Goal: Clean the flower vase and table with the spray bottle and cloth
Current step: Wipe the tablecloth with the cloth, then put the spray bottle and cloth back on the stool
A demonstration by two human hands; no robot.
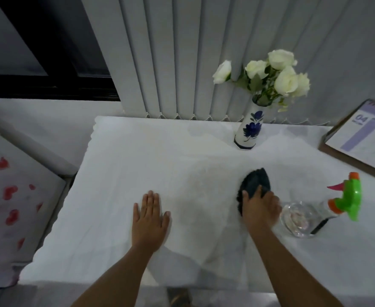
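A white vase [249, 129] with blue flower prints holds white roses and stands upright at the back of the white table [151, 156]. My right hand [260, 209] presses a dark cloth [256, 182] onto the tabletop in front of the vase, fingers curled over it. My left hand [150, 218] lies flat on the table, fingers together, holding nothing. A clear spray bottle [303, 216] with a green trigger head and orange nozzle stands just right of my right hand.
A desk calendar [363, 138] on a brown stand sits at the table's right back corner. Grey vertical blinds [182, 63] hang behind the table. A bed with a heart-print sheet [7, 207] borders the table's left side.
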